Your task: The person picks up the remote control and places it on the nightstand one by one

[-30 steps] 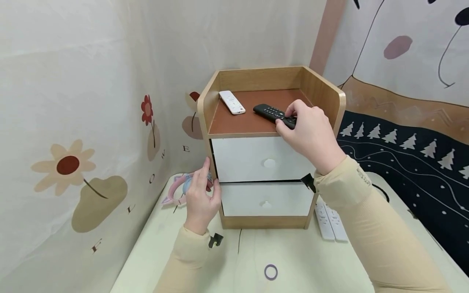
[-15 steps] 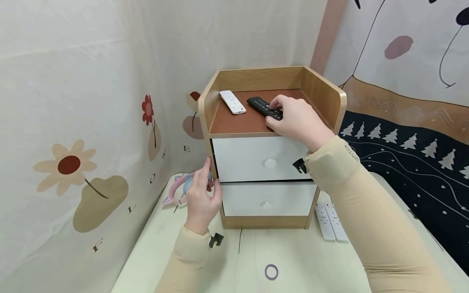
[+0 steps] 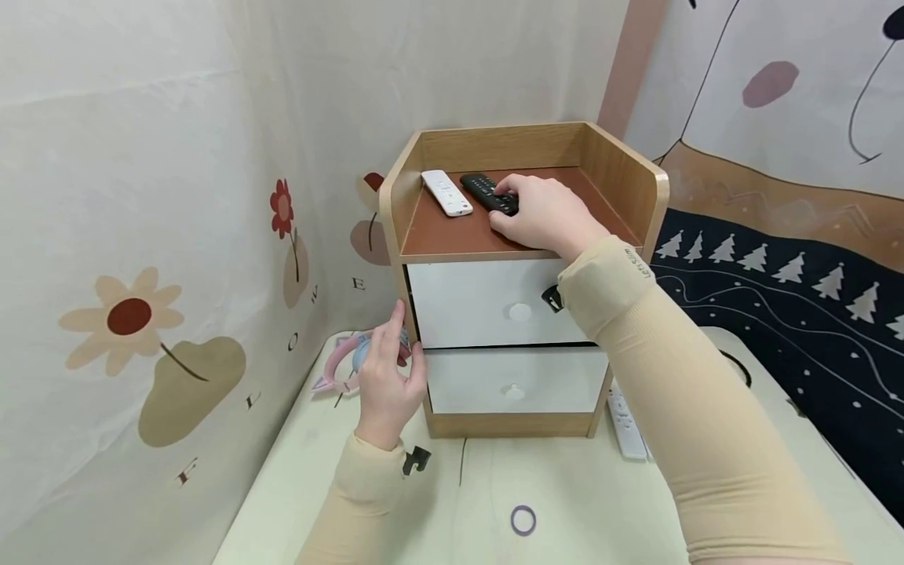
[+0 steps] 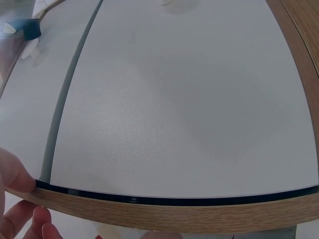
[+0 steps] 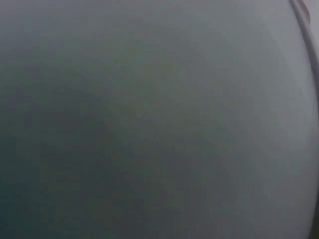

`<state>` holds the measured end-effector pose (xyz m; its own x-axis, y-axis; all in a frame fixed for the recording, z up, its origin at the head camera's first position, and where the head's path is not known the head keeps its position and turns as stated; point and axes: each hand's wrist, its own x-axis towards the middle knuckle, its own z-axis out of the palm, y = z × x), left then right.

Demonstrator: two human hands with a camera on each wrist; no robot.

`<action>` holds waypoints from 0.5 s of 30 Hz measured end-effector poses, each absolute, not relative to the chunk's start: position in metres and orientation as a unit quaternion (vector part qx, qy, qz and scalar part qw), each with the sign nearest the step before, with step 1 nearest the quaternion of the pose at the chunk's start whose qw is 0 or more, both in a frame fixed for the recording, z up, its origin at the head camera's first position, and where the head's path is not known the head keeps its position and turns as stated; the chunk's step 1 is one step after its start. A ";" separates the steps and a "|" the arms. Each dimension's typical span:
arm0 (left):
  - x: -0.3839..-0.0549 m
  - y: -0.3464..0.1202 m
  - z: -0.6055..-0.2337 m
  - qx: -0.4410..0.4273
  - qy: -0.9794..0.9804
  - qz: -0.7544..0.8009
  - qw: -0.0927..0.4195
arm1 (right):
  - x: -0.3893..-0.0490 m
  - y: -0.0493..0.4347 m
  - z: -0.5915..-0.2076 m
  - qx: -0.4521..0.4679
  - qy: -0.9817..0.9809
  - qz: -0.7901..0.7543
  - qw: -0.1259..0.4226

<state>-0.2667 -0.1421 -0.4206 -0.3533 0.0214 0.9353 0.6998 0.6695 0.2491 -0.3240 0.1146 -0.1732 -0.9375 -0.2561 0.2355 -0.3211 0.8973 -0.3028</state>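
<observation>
A small wooden cabinet (image 3: 512,426) stands on the table, with two white drawer fronts and a brown open top. My right hand (image 3: 547,216) holds the near end of a black remote control (image 3: 482,188) by its sides, low over the brown top. Left of it lies a white remote control (image 3: 447,194), roughly parallel. My left hand (image 3: 387,384) grips the cabinet's left side panel; in the left wrist view the thumb (image 4: 14,172) is on the front side and the fingertips (image 4: 42,215) are behind the wood. The right wrist view shows only a blurred pale surface.
Beside the cabinet's left side lies a pink headband-like item (image 3: 340,362) with blue parts. A white power strip (image 3: 625,428) stands right of it, partly behind my sleeve. A purple ring (image 3: 523,520) lies on the pale table (image 3: 579,502). Printed curtains (image 3: 176,157) hang left and behind.
My right hand has moved left and back with the black remote control, bringing it alongside the white one and turning it more parallel. The left hand has stayed at the side panel.
</observation>
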 end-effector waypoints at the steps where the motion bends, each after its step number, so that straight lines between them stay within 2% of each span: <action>1: -0.266 -0.142 -0.420 -0.240 -0.754 -0.329 0.516 | -0.325 0.115 -0.174 0.148 -0.970 0.169 0.092; 15: -0.263 -0.147 -0.417 -0.229 -0.762 -0.339 0.502 | -0.329 0.109 -0.171 0.120 -0.981 0.149 0.041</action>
